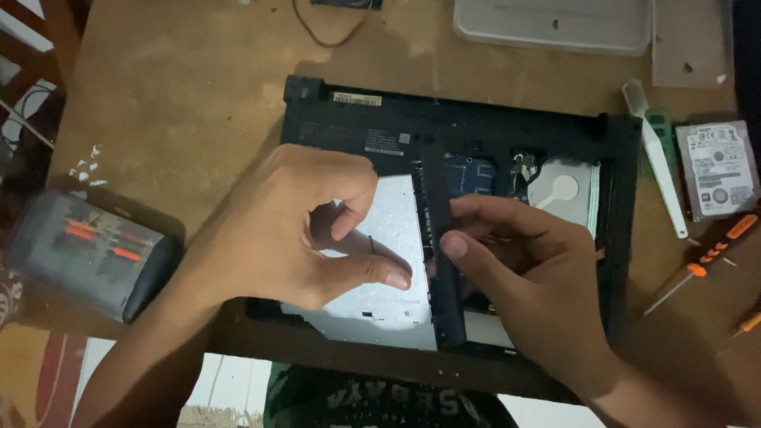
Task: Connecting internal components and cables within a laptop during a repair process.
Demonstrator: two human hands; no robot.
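Pinching a black bezel strip (441, 261), the right hand (531, 277) steadies it beside the silver optical drive (388, 238); the left hand (293, 230) pinches something tiny. The laptop's (476, 127) bottom is already open, a hard drive (717, 169) out at three o'clock.

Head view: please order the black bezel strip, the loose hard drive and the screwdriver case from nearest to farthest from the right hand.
1. Black bezel strip: touching the right hand, at its fingertips over the open laptop.
2. Loose hard drive: on the table, up and to the right.
3. Screwdriver case: far left, beyond the left hand.
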